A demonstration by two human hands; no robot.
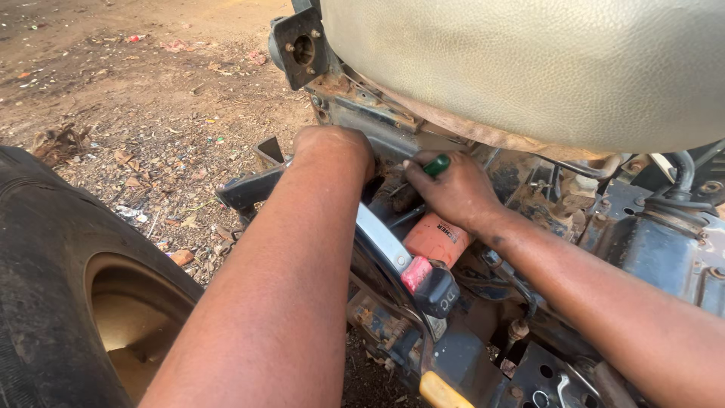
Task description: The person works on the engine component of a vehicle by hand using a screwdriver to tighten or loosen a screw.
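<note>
Hands: both reach into machine frame (pixel 393 249) below tan seat (pixel 529 68).
Left hand (pixel 332 147): curled down behind frame edge; grip hidden, cannot tell.
Right hand (pixel 453 189): closed around green-handled tool (pixel 436 165).
Tool position: just above orange filter (pixel 434 238).
Tyre (pixel 45 287): at left, on dirt ground (pixel 151 98).

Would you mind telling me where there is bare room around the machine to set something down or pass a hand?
The open patch is the littered dirt ground, bordered by the big black tyre and the machine's dark metal frame. It is crowded under the pale textured seat: the left hand, the right hand gripping a green-handled tool, and the orange cylindrical filter fill the gap.
</note>
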